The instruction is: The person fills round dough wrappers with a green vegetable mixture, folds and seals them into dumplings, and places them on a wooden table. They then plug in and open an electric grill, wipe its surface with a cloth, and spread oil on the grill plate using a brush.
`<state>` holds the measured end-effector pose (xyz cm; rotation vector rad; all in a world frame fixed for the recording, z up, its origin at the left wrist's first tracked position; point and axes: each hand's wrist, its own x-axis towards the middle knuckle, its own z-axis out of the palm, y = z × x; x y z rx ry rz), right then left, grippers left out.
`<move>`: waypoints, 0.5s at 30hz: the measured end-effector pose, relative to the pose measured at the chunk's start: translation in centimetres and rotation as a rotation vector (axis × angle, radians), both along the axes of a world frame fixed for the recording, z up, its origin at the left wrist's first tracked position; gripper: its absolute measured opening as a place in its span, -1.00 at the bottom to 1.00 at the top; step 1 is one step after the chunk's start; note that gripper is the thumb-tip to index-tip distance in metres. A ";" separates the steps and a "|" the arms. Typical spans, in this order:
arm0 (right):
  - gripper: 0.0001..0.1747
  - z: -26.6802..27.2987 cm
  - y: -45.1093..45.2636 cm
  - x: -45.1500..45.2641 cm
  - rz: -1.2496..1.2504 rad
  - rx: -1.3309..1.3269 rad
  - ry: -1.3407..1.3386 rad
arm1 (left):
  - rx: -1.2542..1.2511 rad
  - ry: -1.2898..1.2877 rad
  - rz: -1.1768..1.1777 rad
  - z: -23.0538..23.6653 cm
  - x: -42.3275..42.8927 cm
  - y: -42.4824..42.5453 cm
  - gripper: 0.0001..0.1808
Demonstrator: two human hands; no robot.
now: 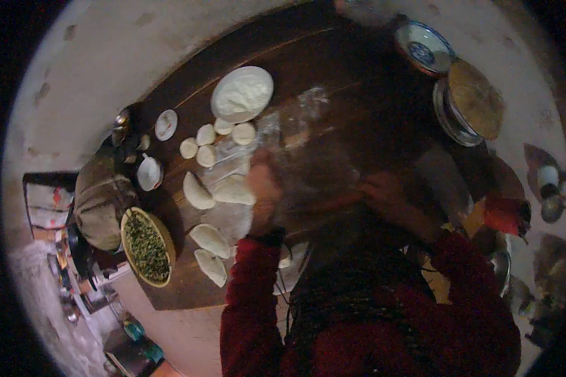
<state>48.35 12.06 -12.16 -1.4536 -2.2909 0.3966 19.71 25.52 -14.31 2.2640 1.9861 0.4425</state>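
My left hand is blurred over the dark wooden table, beside the right end of a half-moon of folded dough. Farther right, my right hand is low over the table near its front edge, in shadow. Between the hands runs a dim reddish-brown streak, too dark to name; whether either hand grips it I cannot tell. Another folded dough piece lies left of the first, and two more lie nearer me. Several round dough pieces sit beyond them, below a white bowl of flour.
A yellow basin of chopped green filling stands at the table's left corner. Small white dishes and a white ladle or cup lie behind it. Far right are a blue-patterned bowl and a round board over a metal basin.
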 end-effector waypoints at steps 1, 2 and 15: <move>-0.72 -0.3 0.3 -0.1 0.011 -0.001 -0.018 | -0.015 0.049 -0.147 -0.2 1.6 -0.2 -0.66; -0.71 -0.5 0.3 -0.2 0.022 -0.002 -0.035 | -0.020 0.070 -0.261 -0.3 3.5 -1.4 -0.66; -0.65 1.3 -0.4 -0.7 0.004 -0.057 -0.041 | 0.069 0.132 -0.204 1.5 -8.7 -4.7 -0.56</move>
